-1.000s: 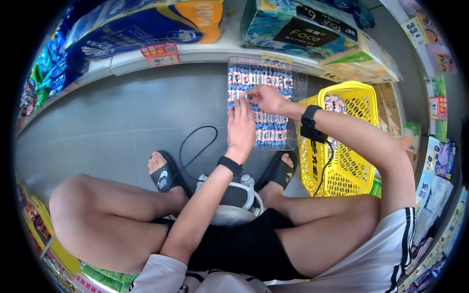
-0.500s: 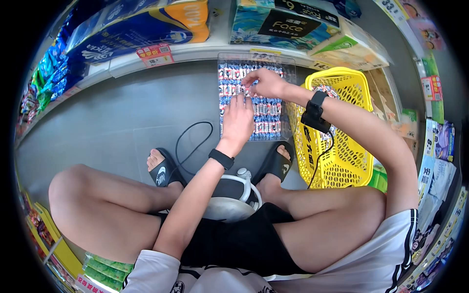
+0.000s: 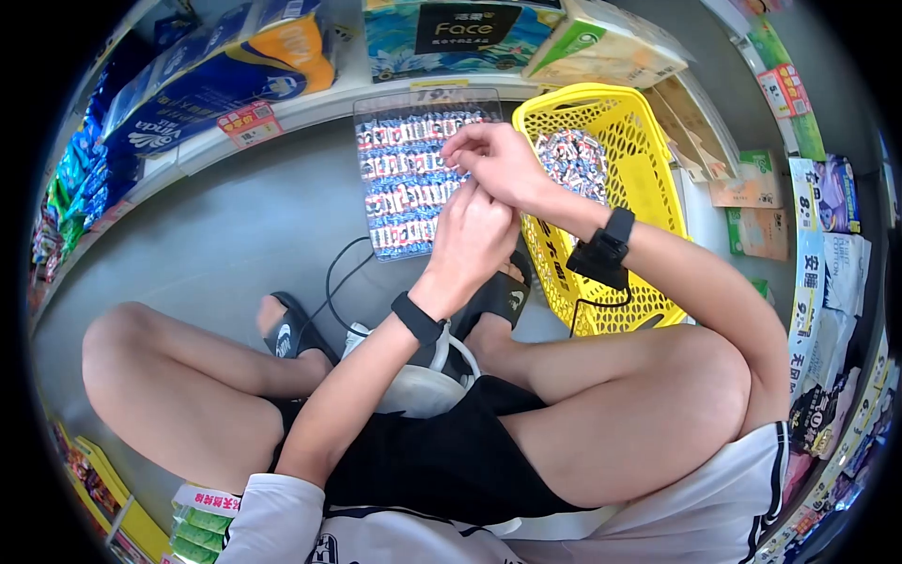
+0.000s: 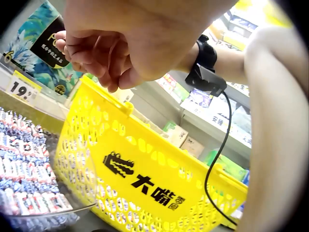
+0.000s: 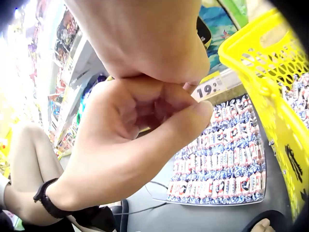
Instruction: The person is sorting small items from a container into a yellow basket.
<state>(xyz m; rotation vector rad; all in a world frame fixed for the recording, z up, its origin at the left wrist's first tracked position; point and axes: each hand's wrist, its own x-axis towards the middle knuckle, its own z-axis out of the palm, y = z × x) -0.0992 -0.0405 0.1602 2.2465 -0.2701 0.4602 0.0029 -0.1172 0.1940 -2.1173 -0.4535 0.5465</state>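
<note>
Wrapped candies (image 3: 399,199) lie in several rows in a clear tray (image 3: 357,117) on the floor. My left hand (image 3: 473,233), fingers curled, touches the underside of my right hand (image 3: 507,167) beside the tray's right part. The right hand's fingers hang loosely bent above the candies, with nothing visible in them. In the right wrist view, the left hand (image 5: 120,140) forms a hollow curl with no item visible inside. To the right stands a yellow basket (image 3: 646,193) with a loose heap of candies (image 3: 573,162) inside.
Tissue packs (image 3: 460,38) stand on the shelf (image 3: 329,108) beyond the tray. A black cable (image 3: 329,282) loops over the floor near a sandalled foot (image 3: 291,324). Shelves of packaged goods (image 3: 841,273) line the right side.
Both hands have moved from over the candies towards the tray's right side and nearer to me, and now touch. The left fingers have curled. The head view has shifted to the right.
</note>
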